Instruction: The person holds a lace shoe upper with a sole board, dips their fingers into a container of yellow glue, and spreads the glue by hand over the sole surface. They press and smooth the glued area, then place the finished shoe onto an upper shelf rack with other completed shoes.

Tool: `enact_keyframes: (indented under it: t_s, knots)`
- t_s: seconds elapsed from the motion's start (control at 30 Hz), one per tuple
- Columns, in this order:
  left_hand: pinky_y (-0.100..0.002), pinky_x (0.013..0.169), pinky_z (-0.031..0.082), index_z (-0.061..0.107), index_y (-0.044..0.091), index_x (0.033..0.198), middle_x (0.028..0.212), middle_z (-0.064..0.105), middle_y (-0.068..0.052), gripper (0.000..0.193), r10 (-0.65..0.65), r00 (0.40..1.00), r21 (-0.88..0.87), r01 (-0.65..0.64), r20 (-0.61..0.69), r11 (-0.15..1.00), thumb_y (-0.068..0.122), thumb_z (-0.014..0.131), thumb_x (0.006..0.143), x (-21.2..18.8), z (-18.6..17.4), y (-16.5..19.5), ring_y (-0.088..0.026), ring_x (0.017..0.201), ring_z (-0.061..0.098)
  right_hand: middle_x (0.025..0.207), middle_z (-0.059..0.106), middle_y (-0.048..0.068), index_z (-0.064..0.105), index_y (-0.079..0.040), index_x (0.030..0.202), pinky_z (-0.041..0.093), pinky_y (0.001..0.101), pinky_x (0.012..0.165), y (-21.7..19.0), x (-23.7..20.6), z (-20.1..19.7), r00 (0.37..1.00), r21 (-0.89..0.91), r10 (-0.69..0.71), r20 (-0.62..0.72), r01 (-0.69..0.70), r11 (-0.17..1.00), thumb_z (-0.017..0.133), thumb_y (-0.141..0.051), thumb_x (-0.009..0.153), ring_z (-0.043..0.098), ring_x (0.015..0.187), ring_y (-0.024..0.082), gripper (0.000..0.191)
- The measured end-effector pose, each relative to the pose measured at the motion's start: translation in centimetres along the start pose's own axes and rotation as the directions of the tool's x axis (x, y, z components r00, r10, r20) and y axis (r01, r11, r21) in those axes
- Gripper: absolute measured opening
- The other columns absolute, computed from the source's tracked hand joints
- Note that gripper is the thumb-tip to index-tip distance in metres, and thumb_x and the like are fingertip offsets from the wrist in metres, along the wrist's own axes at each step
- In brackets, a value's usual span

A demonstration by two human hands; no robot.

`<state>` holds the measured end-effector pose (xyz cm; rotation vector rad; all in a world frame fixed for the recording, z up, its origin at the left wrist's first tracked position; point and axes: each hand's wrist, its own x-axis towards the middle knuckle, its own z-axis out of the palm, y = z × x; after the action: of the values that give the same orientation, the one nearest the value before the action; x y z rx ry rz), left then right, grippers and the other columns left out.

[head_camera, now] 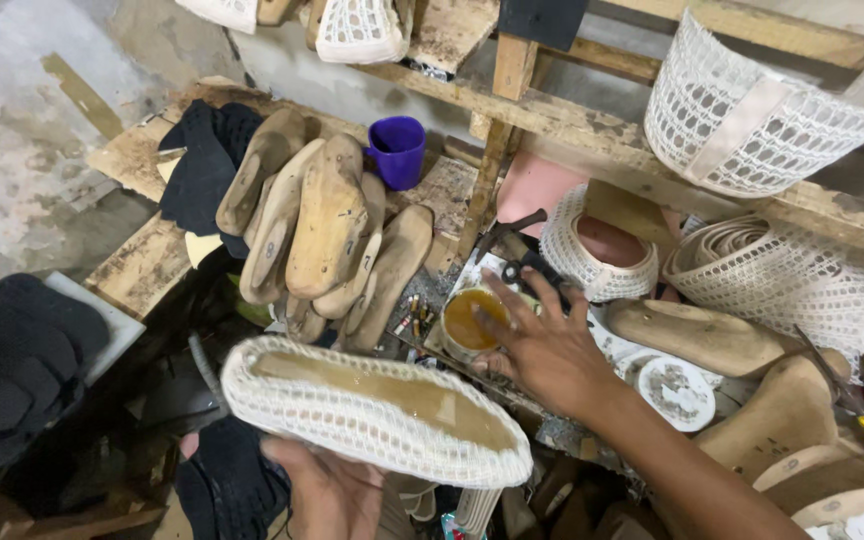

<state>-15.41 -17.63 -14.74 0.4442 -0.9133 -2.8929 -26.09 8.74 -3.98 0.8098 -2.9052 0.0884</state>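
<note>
My left hand [327, 490] grips from below a white mesh shoe upper stretched over a wooden last [372, 405], its tan bottom facing up and glistening with glue. My right hand [547, 350] reaches forward with fingers spread, its fingertips at the rim of a small round tin of amber glue [470, 320] on the cluttered bench. Nothing is visibly held in the right hand.
A pile of wooden shoe lasts [317, 230] leans behind a purple cup [397, 150]. White mesh uppers [592, 250] and baskets [752, 110] fill the shelf at right. More lasts [772, 410], a white lid [677, 390], tools and black soles [12, 360] surround the bench.
</note>
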Motion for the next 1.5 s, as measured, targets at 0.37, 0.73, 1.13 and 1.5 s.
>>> enact_keyframes:
  t_s: [0.37,0.73,1.13,1.5]
  knots:
    - [-0.047,0.096,0.058,0.051,0.003,0.142,0.127,0.070,-0.017,0.065,0.329,0.836,0.580,-0.544,0.439,0.606,0.020,0.078,0.085,-0.4,-3.7,-1.7,-0.029,0.112,0.073,0.146,0.056,-0.004,0.081,-0.011,0.103,0.027,0.0553,0.100,0.0,-1.2,-1.4,0.974,0.305,0.225,0.012,-0.218,0.927,0.058,-0.042,0.094,0.039,0.129,0.032,0.039]
    - [-0.045,0.097,0.058,0.047,-0.003,0.147,0.132,0.064,-0.025,0.057,-0.430,0.784,-0.175,0.549,0.447,0.817,0.016,0.063,0.096,4.5,-1.3,-1.5,-0.032,0.112,0.070,0.106,0.047,0.009,0.072,-0.009,0.139,0.040,0.0364,0.100,-6.0,-7.6,-5.1,1.000,0.948,0.009,-0.029,0.025,0.316,0.062,-0.012,0.092,0.050,0.105,0.024,0.048]
    - [-0.055,0.111,0.051,0.055,-0.004,0.139,0.145,0.055,-0.031,0.036,0.079,0.844,0.054,-0.127,0.530,0.990,0.005,0.055,0.104,2.0,4.6,-0.9,-0.041,0.132,0.060,0.094,0.048,0.001,0.061,-0.018,0.145,0.040,0.0354,0.088,-6.9,-7.6,-4.7,0.954,0.424,0.005,-0.298,0.128,0.897,0.069,-0.007,0.058,0.049,0.090,0.021,0.088]
    - [-0.054,0.116,0.053,0.056,0.001,0.139,0.150,0.052,-0.031,0.037,0.375,0.700,0.181,-0.582,0.608,0.793,-0.002,0.059,0.102,-0.2,6.1,-1.8,-0.042,0.143,0.053,0.092,0.044,-0.003,0.068,-0.023,0.138,0.044,0.0278,0.074,-7.2,-9.2,-2.0,0.891,0.432,0.016,-0.454,0.204,0.878,0.082,-0.012,0.083,0.047,0.083,0.013,0.058]
